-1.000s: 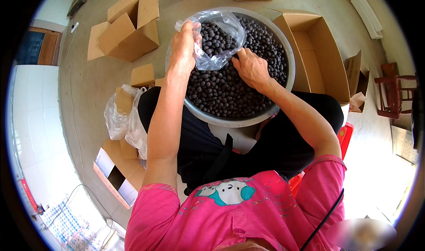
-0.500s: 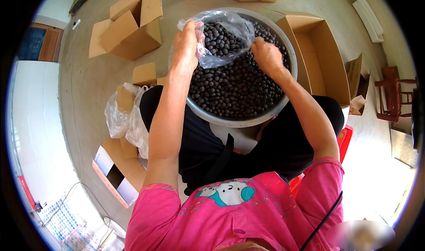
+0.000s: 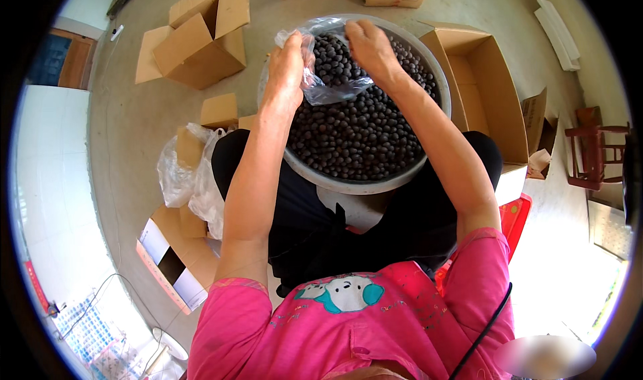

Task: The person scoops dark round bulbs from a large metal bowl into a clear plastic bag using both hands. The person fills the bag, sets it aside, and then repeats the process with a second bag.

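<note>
A clear plastic bag (image 3: pixel 335 94) lies open over a wide metal basin (image 3: pixel 365 187) heaped with small dark round fruits or nuts (image 3: pixel 358 135); which kind I cannot make out. More of the dark balls show through the bag's mouth. My left hand (image 3: pixel 288 70) is closed on the bag's left rim. Above its far right side, my right hand (image 3: pixel 372 50) is bent over with curled fingers and seems to pinch the bag's edge. Its fingertips are partly hidden.
An open cardboard box (image 3: pixel 204 52) stands at far left, and a long one (image 3: pixel 492 85) sits right of the basin. Crumpled plastic bags (image 3: pixel 207 179) and another carton (image 3: pixel 177 256) lie by my left leg. Beyond the right boxes is a brown wooden stool (image 3: pixel 589 156).
My right hand has moved left and away from me, from the bag's right edge toward its far side. The bag's mouth looks narrower. My left hand stays on the left rim.
</note>
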Demonstrator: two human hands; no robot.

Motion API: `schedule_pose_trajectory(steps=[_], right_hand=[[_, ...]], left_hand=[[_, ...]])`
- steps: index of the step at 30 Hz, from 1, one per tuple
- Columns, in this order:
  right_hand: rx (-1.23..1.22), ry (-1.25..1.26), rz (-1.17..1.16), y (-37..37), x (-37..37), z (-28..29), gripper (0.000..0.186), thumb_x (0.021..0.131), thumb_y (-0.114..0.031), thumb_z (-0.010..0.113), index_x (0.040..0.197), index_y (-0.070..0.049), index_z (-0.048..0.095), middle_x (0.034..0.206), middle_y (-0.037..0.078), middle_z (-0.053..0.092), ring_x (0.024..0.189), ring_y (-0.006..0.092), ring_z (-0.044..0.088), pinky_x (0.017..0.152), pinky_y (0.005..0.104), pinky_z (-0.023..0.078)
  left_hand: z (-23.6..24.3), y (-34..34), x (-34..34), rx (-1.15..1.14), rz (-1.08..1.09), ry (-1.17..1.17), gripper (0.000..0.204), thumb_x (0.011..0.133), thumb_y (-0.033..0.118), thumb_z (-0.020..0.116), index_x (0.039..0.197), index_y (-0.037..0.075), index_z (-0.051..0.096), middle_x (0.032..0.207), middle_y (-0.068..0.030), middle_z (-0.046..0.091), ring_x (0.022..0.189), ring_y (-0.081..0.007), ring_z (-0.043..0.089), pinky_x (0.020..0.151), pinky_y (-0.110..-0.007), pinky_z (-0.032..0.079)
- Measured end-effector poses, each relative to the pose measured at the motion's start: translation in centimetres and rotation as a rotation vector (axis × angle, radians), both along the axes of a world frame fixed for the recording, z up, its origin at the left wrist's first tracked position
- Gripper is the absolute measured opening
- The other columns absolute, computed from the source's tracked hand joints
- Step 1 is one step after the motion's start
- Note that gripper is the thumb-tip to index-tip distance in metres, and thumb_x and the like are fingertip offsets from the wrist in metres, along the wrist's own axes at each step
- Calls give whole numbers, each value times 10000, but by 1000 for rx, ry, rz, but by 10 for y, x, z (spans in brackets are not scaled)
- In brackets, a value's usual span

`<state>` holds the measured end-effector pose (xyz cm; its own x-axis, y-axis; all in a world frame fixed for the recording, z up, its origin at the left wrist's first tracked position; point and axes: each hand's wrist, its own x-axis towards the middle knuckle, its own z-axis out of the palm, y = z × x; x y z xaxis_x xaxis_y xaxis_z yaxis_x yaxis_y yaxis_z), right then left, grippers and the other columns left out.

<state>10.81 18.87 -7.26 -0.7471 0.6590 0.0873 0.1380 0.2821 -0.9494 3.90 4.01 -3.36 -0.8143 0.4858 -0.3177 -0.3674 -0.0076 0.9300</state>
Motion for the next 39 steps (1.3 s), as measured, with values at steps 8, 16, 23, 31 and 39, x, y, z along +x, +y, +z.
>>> schedule_pose_trajectory(steps=[8, 16, 23, 31, 39], right_hand=[[3, 37, 86, 0, 3, 0, 398, 974, -346, 449, 997, 19, 606, 955, 84, 636, 878, 180, 569, 804, 312, 466], [514, -254, -140, 63, 51, -46, 263, 908, -242, 496, 1038, -45, 612, 1064, 249, 612, 992, 442, 575, 875, 494, 464], [800, -410, 23, 25, 83, -62, 265, 859, -245, 591, 1046, -59, 565, 1066, 184, 564, 1004, 398, 551, 826, 509, 480], [787, -340, 74, -6, 92, -62, 278, 893, -261, 561, 1011, -12, 525, 962, 190, 581, 858, 385, 618, 749, 481, 508], [720, -380, 130, -20, 97, -46, 286, 919, -293, 551, 1011, -27, 501, 919, 184, 630, 823, 378, 644, 693, 477, 526]], left_hand=[[-4, -7, -6, 17, 2, 8, 360, 977, 345, 463, 1024, 19, 607, 595, 10, 479, 485, -84, 410, 424, -247, 295], [-4, -1, -5, 53, 4, 16, 378, 987, 333, 443, 1028, -10, 598, 581, 14, 456, 488, -83, 402, 432, -248, 293], [-4, -1, -4, 41, -8, 11, 377, 987, 323, 454, 1031, -24, 597, 590, 13, 459, 507, -81, 423, 448, -237, 308], [-6, 6, -2, 65, 25, -27, 382, 989, 323, 457, 1035, -30, 595, 591, 17, 457, 507, -78, 421, 447, -234, 307], [-4, 8, 0, 49, 30, -37, 382, 993, 320, 451, 1027, -30, 599, 586, 20, 453, 500, -78, 414, 443, -231, 303]])
